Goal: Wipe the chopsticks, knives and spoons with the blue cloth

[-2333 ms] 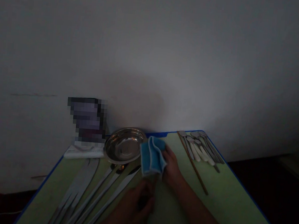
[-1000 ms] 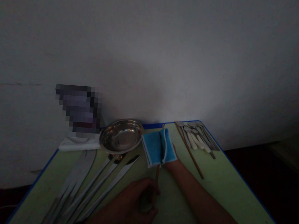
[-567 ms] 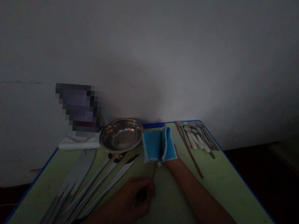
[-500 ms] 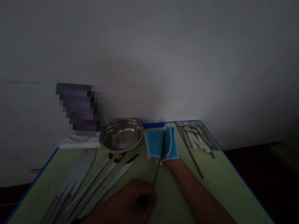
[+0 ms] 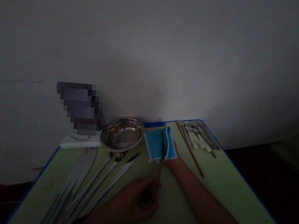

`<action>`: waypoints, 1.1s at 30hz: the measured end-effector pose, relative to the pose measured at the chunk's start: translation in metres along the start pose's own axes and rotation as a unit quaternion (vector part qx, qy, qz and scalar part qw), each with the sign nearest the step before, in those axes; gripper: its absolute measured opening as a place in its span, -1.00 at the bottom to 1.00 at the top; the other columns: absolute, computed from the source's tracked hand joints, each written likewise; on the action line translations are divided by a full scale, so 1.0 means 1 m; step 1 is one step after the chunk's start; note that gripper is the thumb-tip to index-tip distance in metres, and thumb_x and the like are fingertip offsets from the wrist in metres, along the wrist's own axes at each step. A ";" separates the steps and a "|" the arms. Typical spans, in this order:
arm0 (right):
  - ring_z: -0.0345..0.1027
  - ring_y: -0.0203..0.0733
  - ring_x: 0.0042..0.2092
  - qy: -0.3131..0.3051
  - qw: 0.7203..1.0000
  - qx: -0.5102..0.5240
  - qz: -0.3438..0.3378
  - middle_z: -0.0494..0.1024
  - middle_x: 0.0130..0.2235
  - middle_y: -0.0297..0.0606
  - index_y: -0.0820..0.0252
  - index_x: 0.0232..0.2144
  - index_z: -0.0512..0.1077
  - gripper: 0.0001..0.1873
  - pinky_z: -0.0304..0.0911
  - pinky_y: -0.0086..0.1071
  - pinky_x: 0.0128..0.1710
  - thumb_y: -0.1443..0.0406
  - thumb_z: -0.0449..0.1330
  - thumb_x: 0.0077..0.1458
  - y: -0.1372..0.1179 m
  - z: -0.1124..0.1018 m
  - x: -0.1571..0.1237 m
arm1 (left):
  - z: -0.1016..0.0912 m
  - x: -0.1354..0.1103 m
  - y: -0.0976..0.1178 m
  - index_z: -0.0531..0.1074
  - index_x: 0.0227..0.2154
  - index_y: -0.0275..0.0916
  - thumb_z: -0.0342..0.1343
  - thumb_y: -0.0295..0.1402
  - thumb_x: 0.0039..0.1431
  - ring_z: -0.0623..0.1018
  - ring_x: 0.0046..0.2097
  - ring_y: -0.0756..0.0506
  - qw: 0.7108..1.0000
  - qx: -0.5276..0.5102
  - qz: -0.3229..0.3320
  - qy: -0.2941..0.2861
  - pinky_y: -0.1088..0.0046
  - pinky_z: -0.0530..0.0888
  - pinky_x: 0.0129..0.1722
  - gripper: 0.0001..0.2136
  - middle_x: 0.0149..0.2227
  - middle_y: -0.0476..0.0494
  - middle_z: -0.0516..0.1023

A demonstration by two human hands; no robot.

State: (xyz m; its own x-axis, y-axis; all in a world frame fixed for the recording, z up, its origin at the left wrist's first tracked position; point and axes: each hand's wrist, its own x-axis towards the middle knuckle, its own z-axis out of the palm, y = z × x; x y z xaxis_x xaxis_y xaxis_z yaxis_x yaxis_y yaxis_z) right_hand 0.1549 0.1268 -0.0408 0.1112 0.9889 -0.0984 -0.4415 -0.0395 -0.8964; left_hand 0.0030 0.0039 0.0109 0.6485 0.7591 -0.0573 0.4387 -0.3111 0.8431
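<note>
Near the front middle, my left hand is closed around the lower end of a thin wooden chopstick. Higher up, a blue cloth with pale edging is folded over the chopstick, whose tip pokes out above it. My right hand grips the cloth from behind; most of its fingers are hidden by the fabric. A second chopstick lies to the right on the green table.
A shiny metal bowl stands at the back, beside a folded white cloth. Large knives and other long cutlery lie at left. Several spoons and forks lie back right. A blurred-out object leans against the wall.
My left hand has shifted slightly up and right on the chopstick, its fingers a little looser. The cloth and my right hand have turned slightly, and the chopstick stands more upright.
</note>
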 end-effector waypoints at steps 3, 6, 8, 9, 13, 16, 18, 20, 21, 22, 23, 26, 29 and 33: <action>0.37 -0.17 -0.40 0.010 0.999 0.007 0.031 0.46 -0.52 -0.37 0.12 -0.45 0.40 -0.57 0.33 -0.25 -0.31 -0.08 0.21 -0.22 -0.006 0.007 -0.004 | 0.002 0.002 -0.004 0.25 -0.16 -0.17 0.03 -0.51 0.00 0.40 -0.42 0.02 0.999 -0.022 -0.003 0.041 0.57 0.34 -0.45 -0.70 -0.41 0.06 0.40; 0.37 -0.22 -0.38 -0.001 0.999 -0.031 0.011 0.48 -0.46 -0.37 0.14 -0.39 0.38 -0.60 0.30 -0.31 -0.30 -0.04 0.19 -0.16 -0.011 0.014 -0.009 | 0.004 0.004 -0.006 0.27 -0.19 -0.16 0.03 -0.52 0.00 0.39 -0.42 0.01 0.997 0.013 -0.007 0.072 0.55 0.34 -0.44 -0.72 -0.42 0.05 0.39; 0.38 -0.23 -0.34 -0.009 0.998 -0.056 0.001 0.50 -0.39 -0.36 0.14 -0.34 0.36 -0.60 0.30 -0.32 -0.27 0.02 0.24 -0.17 -0.013 0.016 -0.012 | 0.004 0.004 -0.007 0.28 -0.21 -0.15 0.02 -0.52 0.00 0.41 -0.41 0.00 0.996 0.032 0.000 0.082 0.54 0.35 -0.42 -0.74 -0.40 0.04 0.41; 0.39 -0.23 -0.32 -0.013 0.998 -0.057 0.003 0.51 -0.36 -0.36 0.13 -0.30 0.35 -0.58 0.31 -0.32 -0.25 0.05 0.27 -0.20 -0.014 0.017 -0.013 | 0.005 0.004 -0.007 0.29 -0.22 -0.15 0.02 -0.52 0.01 0.41 -0.40 0.00 0.995 0.039 0.003 0.087 0.53 0.35 -0.42 -0.75 -0.39 0.03 0.41; 0.40 -0.23 -0.34 -0.034 0.998 -0.036 0.029 0.52 -0.36 -0.37 0.12 -0.28 0.34 -0.58 0.32 -0.32 -0.27 0.04 0.26 -0.17 -0.016 0.017 -0.017 | 0.002 0.003 -0.005 0.31 -0.26 -0.17 -0.01 -0.52 0.03 0.41 -0.39 -0.01 0.994 0.067 0.017 0.083 0.52 0.34 -0.40 -0.80 -0.39 0.00 0.41; 0.39 -0.21 -0.35 -0.029 0.998 -0.029 0.040 0.51 -0.42 -0.37 0.15 -0.35 0.37 -0.60 0.31 -0.34 -0.31 -0.02 0.18 -0.11 -0.016 0.017 -0.019 | -0.001 0.002 -0.002 0.32 -0.37 -0.19 -0.01 -0.57 -0.06 0.41 -0.35 -0.02 0.993 0.101 0.063 0.026 0.49 0.34 -0.32 -0.81 -0.39 -0.01 0.40; 0.40 -0.19 -0.31 -0.012 0.999 -0.009 0.048 0.52 -0.41 -0.37 0.15 -0.37 0.36 -0.61 0.31 -0.34 -0.29 -0.02 0.18 -0.12 -0.017 0.017 -0.019 | -0.003 0.002 0.000 0.33 -0.40 -0.19 0.00 -0.57 -0.11 0.41 -0.32 -0.04 0.987 0.130 0.089 -0.007 0.47 0.33 -0.29 -0.81 -0.39 -0.02 0.39; 0.40 -0.18 -0.28 0.006 0.999 0.014 0.052 0.52 -0.40 -0.37 0.14 -0.35 0.36 -0.61 0.30 -0.34 -0.27 -0.01 0.18 -0.12 -0.018 0.017 -0.018 | -0.003 0.001 0.003 0.34 -0.42 -0.19 0.02 -0.56 -0.12 0.41 -0.30 -0.06 0.981 0.159 0.105 -0.027 0.46 0.32 -0.29 -0.83 -0.39 -0.03 0.39; 0.40 -0.19 -0.27 0.013 0.998 0.019 0.051 0.52 -0.40 -0.38 0.14 -0.34 0.36 -0.61 0.30 -0.34 -0.28 -0.01 0.18 -0.12 -0.018 0.017 -0.018 | -0.003 0.001 0.004 0.34 -0.42 -0.19 0.02 -0.55 -0.10 0.41 -0.30 -0.07 0.978 0.172 0.110 -0.036 0.45 0.32 -0.29 -0.84 -0.39 -0.04 0.40; 0.39 -0.19 -0.27 0.014 0.998 0.020 0.050 0.52 -0.40 -0.38 0.14 -0.33 0.36 -0.61 0.30 -0.35 -0.28 0.00 0.18 -0.12 -0.018 0.016 -0.017 | -0.003 0.000 0.004 0.35 -0.42 -0.19 0.02 -0.54 -0.09 0.41 -0.29 -0.08 0.977 0.178 0.113 -0.043 0.45 0.32 -0.30 -0.85 -0.39 -0.05 0.40; 0.39 -0.20 -0.28 0.012 0.999 0.016 0.047 0.51 -0.41 -0.38 0.14 -0.34 0.36 -0.61 0.29 -0.35 -0.29 0.00 0.18 -0.12 -0.018 0.016 -0.017 | -0.002 0.000 0.004 0.35 -0.39 -0.18 0.02 -0.53 -0.06 0.41 -0.28 -0.08 0.977 0.177 0.111 -0.044 0.44 0.33 -0.28 -0.84 -0.37 -0.05 0.42; 0.36 -0.23 -0.35 0.001 0.999 -0.007 0.033 0.47 -0.48 -0.42 0.14 -0.38 0.36 -0.64 0.29 -0.37 -0.33 -0.01 0.16 -0.11 -0.018 0.015 -0.017 | 0.002 0.000 0.001 0.33 -0.28 -0.16 0.01 -0.48 0.05 0.43 -0.27 -0.07 0.987 0.139 0.075 -0.003 0.43 0.37 -0.25 -0.84 -0.31 -0.06 0.46; 0.31 -0.26 -0.42 -0.017 0.999 -0.035 0.016 0.40 -0.54 -0.45 0.14 -0.44 0.35 -0.63 0.27 -0.39 -0.36 -0.03 0.14 -0.09 -0.017 0.016 -0.018 | 0.006 0.001 -0.006 0.29 -0.29 -0.16 -0.01 -0.41 0.14 0.46 -0.35 -0.04 0.995 0.074 0.001 0.068 0.48 0.39 -0.35 -0.92 -0.35 -0.03 0.48; 0.28 -0.28 -0.43 -0.027 0.997 -0.070 -0.014 0.38 -0.52 -0.45 0.14 -0.45 0.34 -0.65 0.24 -0.40 -0.35 -0.02 0.11 -0.04 -0.017 0.018 -0.023 | 0.006 0.005 -0.013 0.25 -0.35 -0.16 0.01 -0.34 0.14 0.51 -0.39 -0.06 0.982 0.006 -0.070 0.176 0.46 0.42 -0.41 -0.95 -0.42 -0.01 0.50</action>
State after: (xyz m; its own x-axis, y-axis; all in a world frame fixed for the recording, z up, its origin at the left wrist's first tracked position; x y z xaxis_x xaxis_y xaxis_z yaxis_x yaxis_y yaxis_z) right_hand 0.1436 0.1074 -0.0156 0.0724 0.9959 -0.0533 -0.3093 -0.0284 -0.9505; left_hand 0.0038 0.0084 -0.0038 0.3264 0.9451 0.0179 0.5173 -0.1945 0.8334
